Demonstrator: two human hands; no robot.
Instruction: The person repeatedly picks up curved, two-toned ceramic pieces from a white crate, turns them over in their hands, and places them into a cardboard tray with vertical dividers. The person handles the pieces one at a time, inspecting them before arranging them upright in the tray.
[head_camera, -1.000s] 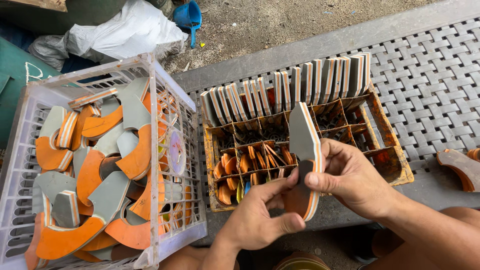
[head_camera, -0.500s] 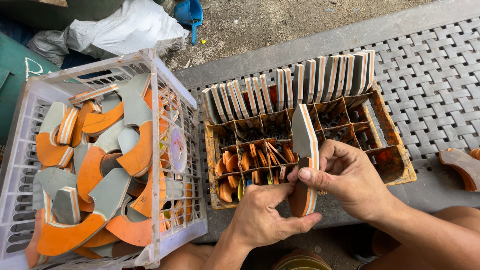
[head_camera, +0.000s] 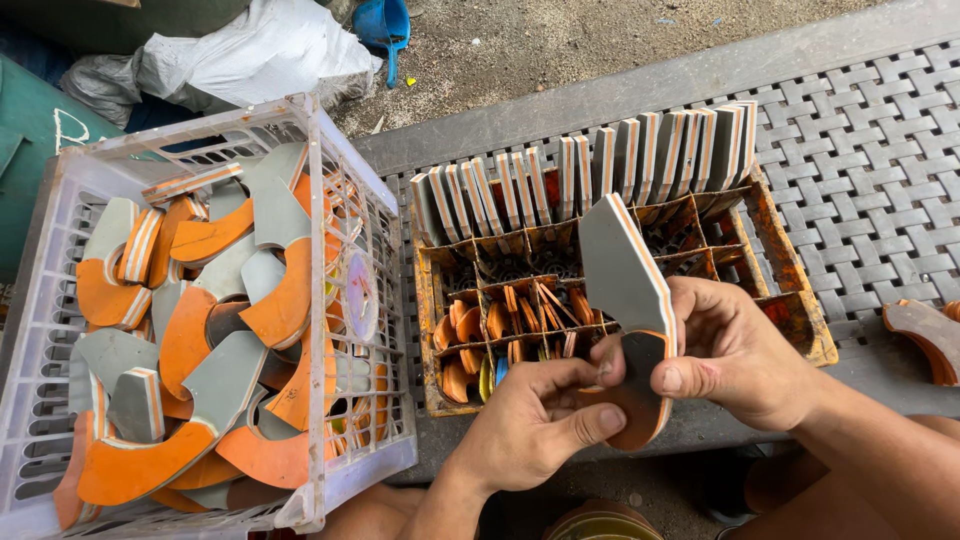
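We clench both grips on one grey-and-orange foam cutout (head_camera: 625, 300): left hand (head_camera: 535, 425) at its lower edge, right hand (head_camera: 735, 350) beside it. Just beyond the grip, a rusty divided tray (head_camera: 790, 270) holds small orange pieces and a row of upright cutouts. Left of the grip, a white crate (head_camera: 330, 180) holds heaped offcuts.

Both forearms are raised from below. The left hand (head_camera: 535, 425) is curled, thumb extended rightward. The right hand (head_camera: 735, 350) is closed in a pinch, thumb pressed forward.
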